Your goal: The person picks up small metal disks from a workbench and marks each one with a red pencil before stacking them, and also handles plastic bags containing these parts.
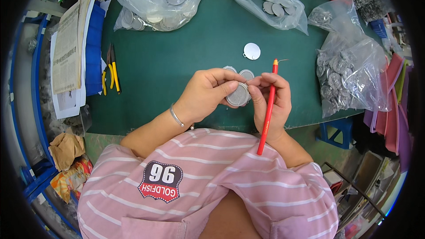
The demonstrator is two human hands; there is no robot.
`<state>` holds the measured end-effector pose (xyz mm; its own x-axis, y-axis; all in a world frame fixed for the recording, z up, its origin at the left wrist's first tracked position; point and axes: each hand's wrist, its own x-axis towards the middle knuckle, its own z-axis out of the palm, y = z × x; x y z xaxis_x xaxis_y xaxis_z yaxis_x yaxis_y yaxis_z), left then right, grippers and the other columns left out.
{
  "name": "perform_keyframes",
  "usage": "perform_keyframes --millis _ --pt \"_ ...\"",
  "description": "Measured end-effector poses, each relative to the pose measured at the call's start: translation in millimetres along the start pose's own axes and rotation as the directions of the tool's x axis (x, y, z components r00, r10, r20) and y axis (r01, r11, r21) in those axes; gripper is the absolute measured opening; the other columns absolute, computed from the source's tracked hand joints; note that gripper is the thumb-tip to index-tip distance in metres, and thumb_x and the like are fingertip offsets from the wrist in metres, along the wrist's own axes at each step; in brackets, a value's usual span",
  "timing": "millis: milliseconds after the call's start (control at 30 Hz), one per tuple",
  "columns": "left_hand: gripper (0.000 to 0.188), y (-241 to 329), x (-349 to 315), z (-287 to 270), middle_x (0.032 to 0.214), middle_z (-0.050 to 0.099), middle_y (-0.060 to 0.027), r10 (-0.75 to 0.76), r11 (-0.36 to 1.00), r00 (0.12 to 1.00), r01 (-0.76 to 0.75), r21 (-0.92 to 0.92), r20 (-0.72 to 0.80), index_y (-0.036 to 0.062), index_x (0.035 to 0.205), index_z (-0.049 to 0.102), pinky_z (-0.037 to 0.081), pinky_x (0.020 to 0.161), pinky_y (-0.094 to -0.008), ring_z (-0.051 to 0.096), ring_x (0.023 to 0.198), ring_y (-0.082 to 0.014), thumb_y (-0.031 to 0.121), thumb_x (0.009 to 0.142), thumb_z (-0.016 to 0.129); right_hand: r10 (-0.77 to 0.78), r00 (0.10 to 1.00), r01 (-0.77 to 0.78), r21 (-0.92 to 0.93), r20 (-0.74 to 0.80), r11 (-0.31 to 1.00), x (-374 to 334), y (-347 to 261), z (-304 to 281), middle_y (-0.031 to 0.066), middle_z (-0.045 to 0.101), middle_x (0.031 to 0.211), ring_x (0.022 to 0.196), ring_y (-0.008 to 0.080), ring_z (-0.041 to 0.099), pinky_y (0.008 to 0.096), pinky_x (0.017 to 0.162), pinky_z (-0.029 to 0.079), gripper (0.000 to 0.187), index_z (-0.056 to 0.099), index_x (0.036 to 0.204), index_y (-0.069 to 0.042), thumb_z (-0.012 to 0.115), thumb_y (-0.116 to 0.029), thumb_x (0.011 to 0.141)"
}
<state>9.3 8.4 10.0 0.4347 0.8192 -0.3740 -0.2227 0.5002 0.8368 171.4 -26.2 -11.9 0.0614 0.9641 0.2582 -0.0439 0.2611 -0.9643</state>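
Note:
My left hand [204, 92] holds a round silver metal piece [237, 94] with a mesh-patterned face, pinched between thumb and fingers above the green table. At its right rim, the thumb and a finger of my right hand [275, 102] touch the same piece. A red pencil-shaped tool [268, 110] with a yellow collar and a thin bent metal tip lies in the right hand, tip pointing away from me. Just beyond the fingers sit two more round metal pieces, one of them a grey disc [246, 75], partly covered. Farther off lies a shiny disc [252, 51] with small tabs.
A clear bag of metal discs [170, 6] stands at the back left, a smaller disc bag [276, 6] at the back. Right is a bag of round metal parts [338, 77]. Yellow-handled pliers [113, 73] lie near a blue bin [94, 48] at left.

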Motion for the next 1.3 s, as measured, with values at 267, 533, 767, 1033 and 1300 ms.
perform_keyframes --millis 267,533,767,1033,1300 --pt "0.017 -2.3 4.0 -1.3 0.084 0.063 -0.0109 -0.029 0.987 0.991 0.008 -0.163 -0.131 -0.0028 0.093 0.056 0.054 0.060 -0.0269 0.064 0.071 -0.0174 0.014 0.089 0.053 -0.108 0.987 0.127 -0.168 0.119 0.978 5.1 -4.4 1.4 0.0102 0.060 0.094 0.081 0.0143 0.056 0.0259 0.072 0.047 0.032 0.051 0.102 0.000 0.067 0.003 0.075" --pt "0.023 -4.3 0.9 -3.9 0.068 0.059 -0.0063 -0.090 0.994 0.996 0.089 -0.057 -0.006 -0.0020 0.093 0.057 0.045 0.049 -0.0211 0.054 0.053 -0.0107 0.019 0.091 0.051 0.342 0.938 -0.317 0.250 -0.063 0.915 8.3 -9.2 1.9 0.0078 0.056 0.081 0.064 0.0101 0.056 0.0225 0.058 0.048 0.016 0.046 0.102 0.000 0.052 -0.005 0.088" --pt "0.023 -3.1 -0.6 -2.9 0.068 0.059 -0.0059 -0.096 0.991 0.995 0.094 -0.091 -0.027 -0.0023 0.093 0.057 0.045 0.048 -0.0208 0.054 0.052 -0.0104 0.019 0.091 0.051 0.372 0.927 -0.344 0.275 -0.054 0.898 9.7 -7.6 0.6 0.0084 0.056 0.085 0.066 0.0105 0.058 0.0228 0.058 0.050 0.017 0.045 0.102 0.000 0.053 -0.005 0.088" --pt "0.018 3.5 15.5 -22.8 0.068 0.054 -0.0009 0.227 0.925 0.950 -0.140 0.353 -0.217 -0.0004 0.095 0.059 0.042 0.050 -0.0196 0.048 0.055 -0.0065 0.015 0.086 0.056 0.381 0.919 -0.336 0.306 -0.101 0.891 59.2 -3.8 -10.0 0.0146 0.058 0.092 0.077 0.0234 0.064 0.0288 0.066 0.054 0.016 0.045 0.100 0.001 0.053 -0.003 0.086" --pt "0.037 -18.3 23.2 -13.2 0.083 0.053 -0.0109 0.537 0.181 0.827 -0.309 0.934 0.170 0.0008 0.095 0.055 0.045 0.067 -0.0329 0.054 0.074 -0.0261 0.007 0.063 0.074 0.232 0.972 -0.222 0.177 -0.041 0.959 64.3 -6.7 -10.8 0.0154 0.059 0.101 0.089 0.0208 0.061 0.0279 0.075 0.051 0.011 0.048 0.098 0.002 0.048 -0.001 0.087"
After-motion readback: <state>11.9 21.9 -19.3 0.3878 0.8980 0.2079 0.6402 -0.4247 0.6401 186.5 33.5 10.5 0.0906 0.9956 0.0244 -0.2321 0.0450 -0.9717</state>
